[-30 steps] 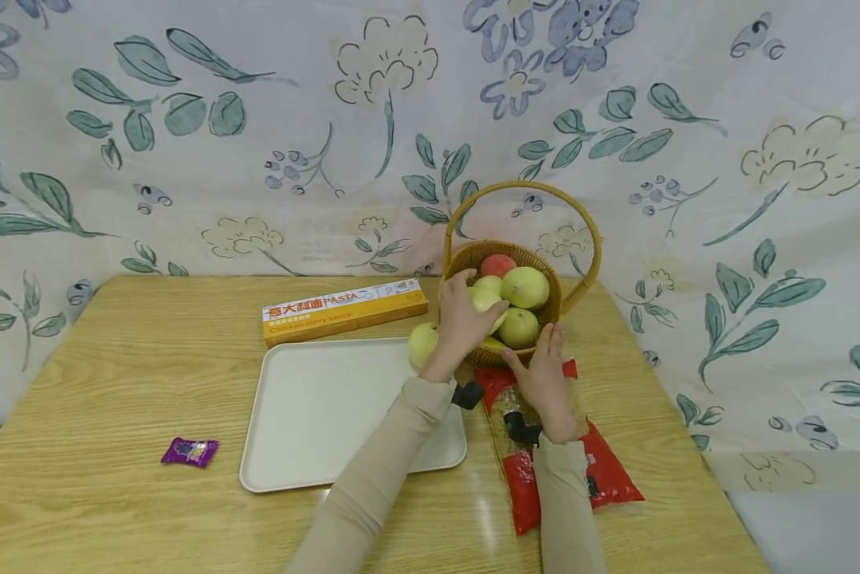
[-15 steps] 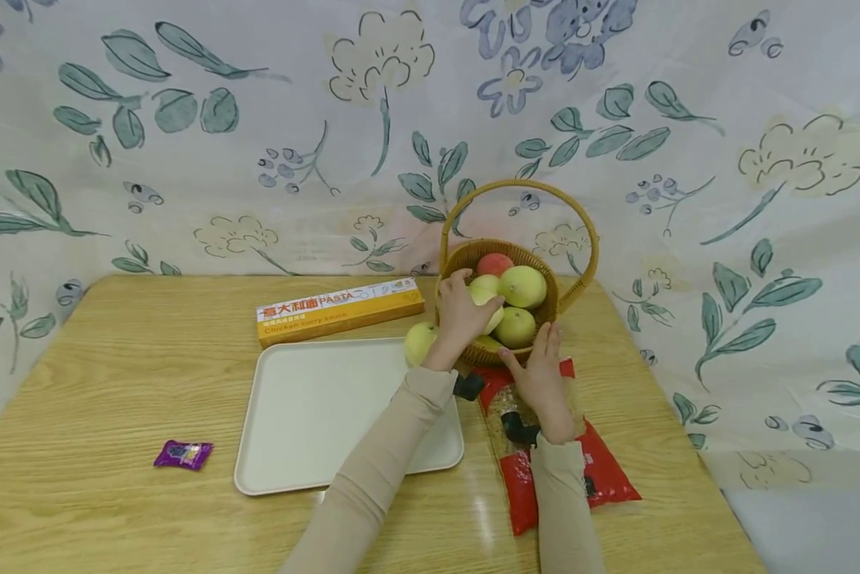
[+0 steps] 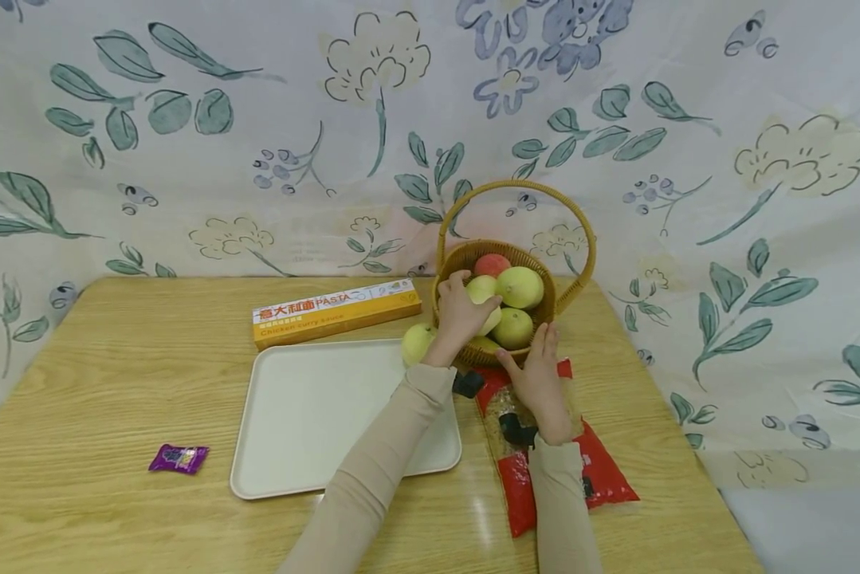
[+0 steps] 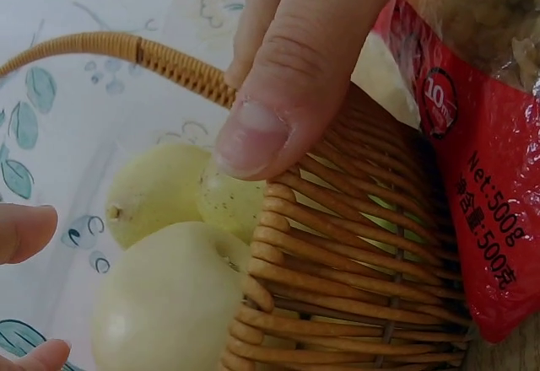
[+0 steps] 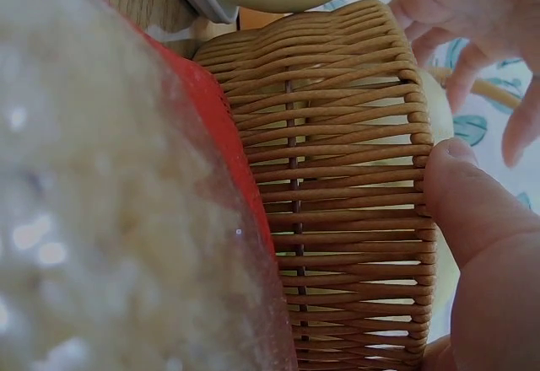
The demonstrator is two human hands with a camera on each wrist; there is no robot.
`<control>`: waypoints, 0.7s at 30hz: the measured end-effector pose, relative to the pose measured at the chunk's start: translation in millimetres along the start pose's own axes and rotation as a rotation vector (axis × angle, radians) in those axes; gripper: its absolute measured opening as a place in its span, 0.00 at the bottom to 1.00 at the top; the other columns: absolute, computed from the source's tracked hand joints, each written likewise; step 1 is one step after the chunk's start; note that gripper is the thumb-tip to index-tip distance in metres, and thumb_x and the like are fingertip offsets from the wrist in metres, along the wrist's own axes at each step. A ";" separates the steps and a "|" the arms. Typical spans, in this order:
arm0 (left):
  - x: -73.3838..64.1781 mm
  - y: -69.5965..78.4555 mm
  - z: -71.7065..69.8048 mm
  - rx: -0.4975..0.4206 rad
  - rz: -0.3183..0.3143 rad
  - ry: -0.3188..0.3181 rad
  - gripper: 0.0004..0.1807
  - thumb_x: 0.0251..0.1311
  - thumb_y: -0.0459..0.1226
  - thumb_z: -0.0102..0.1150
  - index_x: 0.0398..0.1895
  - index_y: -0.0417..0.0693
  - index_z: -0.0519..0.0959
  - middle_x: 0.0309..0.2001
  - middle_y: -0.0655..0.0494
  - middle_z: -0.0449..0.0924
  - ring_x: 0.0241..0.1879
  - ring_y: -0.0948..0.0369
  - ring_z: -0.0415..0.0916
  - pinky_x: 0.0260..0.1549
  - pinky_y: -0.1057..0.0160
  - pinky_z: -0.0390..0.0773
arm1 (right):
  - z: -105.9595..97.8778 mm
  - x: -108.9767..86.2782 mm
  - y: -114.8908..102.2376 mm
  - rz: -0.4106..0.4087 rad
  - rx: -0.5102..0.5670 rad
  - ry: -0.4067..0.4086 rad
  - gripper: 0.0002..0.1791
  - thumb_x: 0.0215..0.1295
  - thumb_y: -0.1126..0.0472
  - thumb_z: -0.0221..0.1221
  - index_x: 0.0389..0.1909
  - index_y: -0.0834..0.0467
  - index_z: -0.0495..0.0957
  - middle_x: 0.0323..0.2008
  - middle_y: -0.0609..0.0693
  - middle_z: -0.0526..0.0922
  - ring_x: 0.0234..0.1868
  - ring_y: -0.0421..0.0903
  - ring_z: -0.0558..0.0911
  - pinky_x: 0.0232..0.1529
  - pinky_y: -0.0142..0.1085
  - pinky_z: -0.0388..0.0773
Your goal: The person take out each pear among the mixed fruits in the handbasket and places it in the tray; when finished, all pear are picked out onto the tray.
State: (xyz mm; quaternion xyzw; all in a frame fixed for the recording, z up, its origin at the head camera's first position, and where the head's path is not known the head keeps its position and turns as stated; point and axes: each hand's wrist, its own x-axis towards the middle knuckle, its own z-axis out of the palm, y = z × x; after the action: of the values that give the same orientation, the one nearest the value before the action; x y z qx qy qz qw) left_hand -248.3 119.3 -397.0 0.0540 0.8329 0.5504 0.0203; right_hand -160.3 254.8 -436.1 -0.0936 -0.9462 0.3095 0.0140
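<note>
The wicker basket [image 5: 342, 219] is stood towards the far side of the desk [image 3: 114, 375], just behind a red bag [image 3: 605, 470], with pale green fruits [image 3: 520, 287] and a red fruit [image 3: 492, 265] heaped inside. Its near rim is pressed by the thumb of the right grip [image 3: 542, 387], whose straight fingers are laid along the side, presumably so that tipping is prevented. The left grip [image 3: 461, 315] is held over the fruit at the left, its fingers spread fairly wide; nothing is plainly pinched, though light contact cannot be ruled out. Another pale fruit [image 3: 416, 343] is seen near the far right corner of the tray [image 3: 315, 414], partly hidden by the left wrist [image 3: 438, 355]. The bag's middle is covered by the right sleeve [image 3: 566, 502], and a yellow piece [image 3: 485, 344] low in the basket is too obscured to be named.
</note>
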 end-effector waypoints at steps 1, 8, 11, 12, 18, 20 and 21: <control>0.6 -0.7 0.5 -0.002 -0.003 -0.004 0.37 0.59 0.46 0.64 0.68 0.44 0.60 0.64 0.37 0.59 0.59 0.43 0.65 0.57 0.46 0.70 | -0.1 -0.2 0.2 0.000 0.001 -0.002 0.53 0.70 0.42 0.51 0.74 0.70 0.29 0.75 0.69 0.27 0.77 0.64 0.33 0.73 0.58 0.46; 4.4 -6.3 6.2 0.010 -0.025 -0.039 0.38 0.59 0.42 0.64 0.69 0.43 0.59 0.66 0.35 0.57 0.61 0.42 0.64 0.57 0.46 0.71 | 2.3 0.1 1.6 -0.013 0.009 0.008 0.53 0.70 0.43 0.51 0.74 0.71 0.31 0.75 0.70 0.28 0.76 0.65 0.34 0.73 0.58 0.46; 5.2 -7.7 8.4 0.031 -0.022 -0.050 0.38 0.58 0.41 0.65 0.70 0.43 0.59 0.66 0.36 0.56 0.61 0.40 0.64 0.57 0.45 0.71 | 3.6 0.1 1.6 -0.017 0.014 0.015 0.53 0.70 0.43 0.52 0.74 0.72 0.31 0.75 0.70 0.28 0.76 0.65 0.34 0.73 0.58 0.46; 5.3 -7.8 8.8 0.036 -0.019 -0.052 0.38 0.58 0.41 0.65 0.70 0.43 0.59 0.66 0.36 0.56 0.60 0.40 0.64 0.56 0.45 0.71 | 3.8 0.3 1.8 -0.017 0.017 0.014 0.53 0.70 0.43 0.52 0.74 0.72 0.31 0.75 0.70 0.28 0.76 0.65 0.34 0.73 0.58 0.46; 5.6 -6.8 9.6 0.058 -0.005 -0.049 0.38 0.56 0.40 0.66 0.69 0.45 0.61 0.65 0.36 0.57 0.59 0.40 0.66 0.54 0.46 0.72 | 2.9 1.1 2.5 -0.016 0.017 0.017 0.53 0.70 0.44 0.52 0.74 0.72 0.31 0.75 0.70 0.28 0.76 0.65 0.34 0.73 0.58 0.46; 6.0 -6.8 10.3 0.068 0.002 -0.045 0.38 0.55 0.40 0.67 0.69 0.46 0.62 0.65 0.36 0.57 0.58 0.40 0.66 0.53 0.47 0.73 | 2.1 1.1 2.2 -0.023 0.020 0.024 0.53 0.70 0.44 0.53 0.73 0.72 0.32 0.75 0.70 0.28 0.76 0.65 0.34 0.73 0.59 0.46; 6.2 -6.9 10.9 0.073 0.005 -0.043 0.39 0.54 0.39 0.68 0.69 0.46 0.62 0.65 0.37 0.57 0.59 0.41 0.66 0.53 0.47 0.73 | 2.2 1.1 2.1 -0.023 0.020 0.028 0.53 0.70 0.44 0.53 0.73 0.72 0.32 0.75 0.70 0.29 0.76 0.65 0.34 0.73 0.58 0.47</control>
State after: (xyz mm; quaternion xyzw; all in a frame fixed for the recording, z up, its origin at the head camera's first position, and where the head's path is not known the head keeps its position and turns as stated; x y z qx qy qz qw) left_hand -253.9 127.2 -407.4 0.0687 0.8517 0.5183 0.0349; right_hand -161.2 255.5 -439.1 -0.0868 -0.9437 0.3177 0.0316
